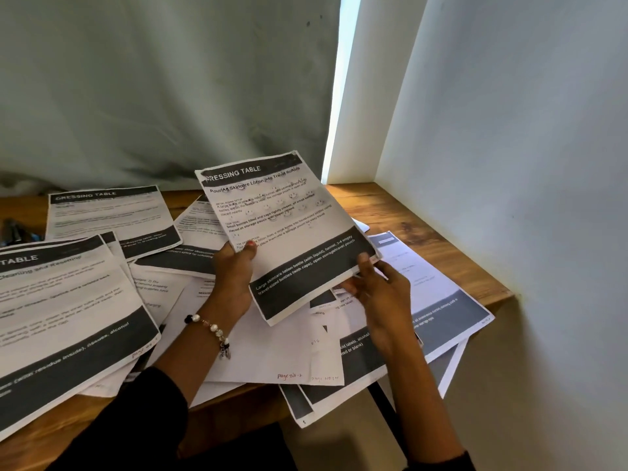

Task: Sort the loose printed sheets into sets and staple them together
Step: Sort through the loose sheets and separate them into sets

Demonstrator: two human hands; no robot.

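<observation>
Both hands hold one printed sheet (289, 229) up in the centre of the frame, tilted toward the camera and clear of the pile below. The left hand (234, 270) grips its left edge, thumb curled over the printed face and fingers hidden behind the paper. The right hand (377, 287) pinches the lower right corner, thumb on top; its other fingers (353, 287) curl loosely under the sheet's lower edge. The sheet is headed "DRESSING TABLE", with a line about pouring skincare lotion into travel bottles.

The rest of the sheets (112, 215) lie spread and overlapping across the wooden table (424, 226): a thick overlapping group at lower left (61, 321), white pages with handwritten page numbers at lower centre (289, 355), and a few at lower right (448, 300) hanging over the table's front edge. No set looks squared up yet. A dark object at the far left edge of the frame may be the stapler, but it is too blurred to tell.

This looks like the sorting step, early on: the sheet is being read to decide which set it belongs to. The next move would call for matching its title or page number against the sheets on the table, then laying it on the right group with edges aligned. The overhanging pages could slip off if the pile is nudged.
</observation>
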